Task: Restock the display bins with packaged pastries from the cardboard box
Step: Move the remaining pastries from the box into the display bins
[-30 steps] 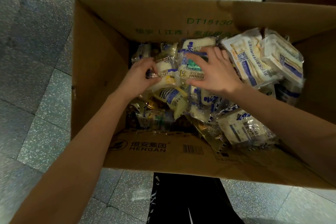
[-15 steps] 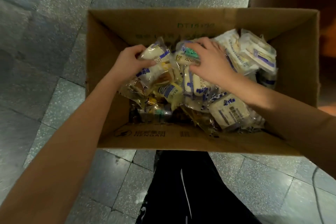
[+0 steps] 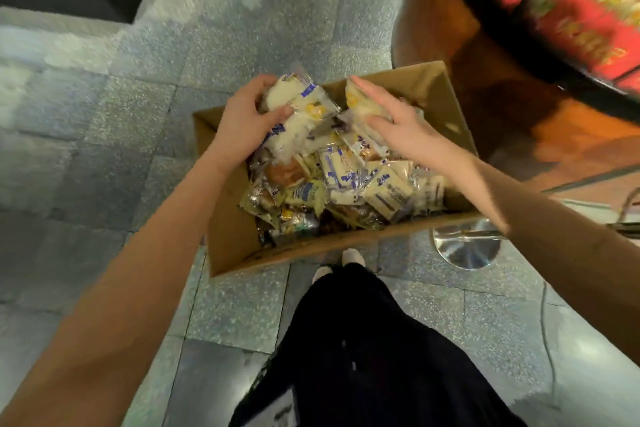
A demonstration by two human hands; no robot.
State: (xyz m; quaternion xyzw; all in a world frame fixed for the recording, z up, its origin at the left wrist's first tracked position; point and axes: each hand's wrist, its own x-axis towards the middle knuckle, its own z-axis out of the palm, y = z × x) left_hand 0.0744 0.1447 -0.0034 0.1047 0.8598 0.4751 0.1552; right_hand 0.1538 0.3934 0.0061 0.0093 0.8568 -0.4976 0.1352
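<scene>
Where the stock lies: packaged pastries [image 3: 346, 180] heaped in cardboard box [image 3: 235, 243] on floor [image 3: 104, 149].
Left hand [image 3: 242, 125]: curled round white pastry packs [image 3: 298, 114] at box's far edge.
Right hand [image 3: 401, 128]: grips yellowish pack [image 3: 358, 102].

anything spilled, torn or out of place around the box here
Nothing stands out. The packaged pastries lie in a loose jumble inside the cardboard box; none show on the floor. The left hand and right hand each grip some above the pile. No wrapper looks torn, though the frame is blurred.
</scene>
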